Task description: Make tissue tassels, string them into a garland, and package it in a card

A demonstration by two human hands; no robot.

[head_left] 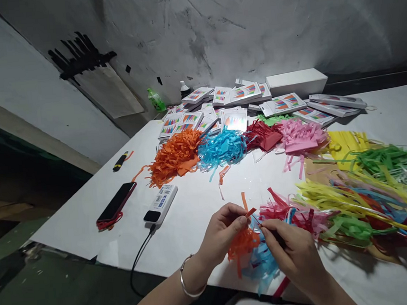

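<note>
My left hand (228,228) pinches the top of an orange paper tassel (245,244), whose cut strips hang below the fingers. Close beside it, my right hand (295,251) has thumb and fingertips closed on a thin dark strand at the tassel's top; whether it is string or a tool I cannot tell. Blue paper strips (265,261) lie under and between the hands. Just past the right hand is a red and pink fringe bundle (276,209). Farther back are piles of orange (178,152), blue (222,147), dark red (264,136) and pink fringe (303,135).
Flat boxes (239,93) with coloured tassel pictures are heaped by the wall, next to a white box (297,83). A phone (117,202), a white power bank (161,204) with a cable and a yellow-black cutter (120,162) lie left. Yellow strips (332,196) spread at right.
</note>
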